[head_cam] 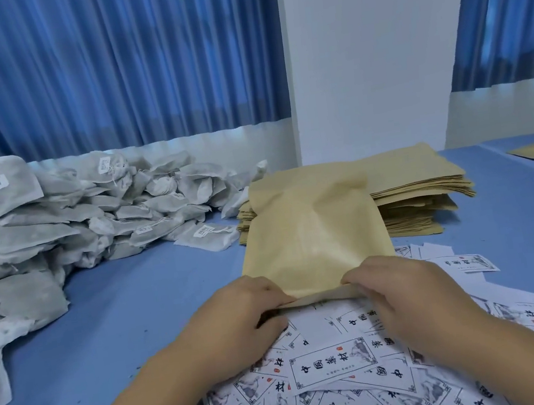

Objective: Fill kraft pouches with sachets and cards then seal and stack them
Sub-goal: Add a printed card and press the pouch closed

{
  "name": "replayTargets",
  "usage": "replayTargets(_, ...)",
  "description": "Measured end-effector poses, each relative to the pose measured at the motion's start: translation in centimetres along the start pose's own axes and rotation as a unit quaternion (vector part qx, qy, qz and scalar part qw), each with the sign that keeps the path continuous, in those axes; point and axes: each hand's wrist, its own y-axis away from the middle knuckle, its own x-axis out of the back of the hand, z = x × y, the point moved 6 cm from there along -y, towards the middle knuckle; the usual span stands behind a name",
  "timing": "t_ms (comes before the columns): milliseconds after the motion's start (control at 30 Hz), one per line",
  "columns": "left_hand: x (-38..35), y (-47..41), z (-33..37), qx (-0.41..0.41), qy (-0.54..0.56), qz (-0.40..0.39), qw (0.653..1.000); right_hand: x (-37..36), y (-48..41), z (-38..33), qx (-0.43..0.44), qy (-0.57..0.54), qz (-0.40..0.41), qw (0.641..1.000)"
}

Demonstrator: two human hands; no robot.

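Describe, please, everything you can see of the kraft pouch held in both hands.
The pouch is plain tan paper, matte, rectangular, slightly puffed and creased near its far end. It extends lengthwise away from the person, its near edge pinched by the left hand and right hand above the scattered cards. Its far end overlaps the stack of flat pouches; contact there is unclear.

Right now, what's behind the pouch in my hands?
A stack of flat kraft pouches sits behind the held pouch, which covers the stack's left part. What the pouch holds is hidden.
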Motion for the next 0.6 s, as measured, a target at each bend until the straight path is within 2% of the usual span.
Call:
replayTargets(133, 2.6, 0.7, -0.6, 0.029, -0.050, 0.108, 0.992, 1.5, 0.1, 0.7, -0.008, -0.039, 0.075, 0.996)
replayTargets(267, 4.5, 1.5, 0.3, 0.000, -0.078, 0.209, 0.975, 2.8, 0.4, 0.5, 0.057, -0.010, 0.147, 0.987)
replayTargets(433, 5.0, 1.8, -0.5, 0.048, -0.040, 0.264, 0.962, 3.5, 0.5, 0.1, 0.151, 0.048, 0.157, 0.975)
replayTargets(600, 5.0, 1.9, -0.3, 0.034, -0.065, 0.268, 0.961, 3.9, 0.5, 0.3, 0.167, 0.082, 0.153, 0.970)
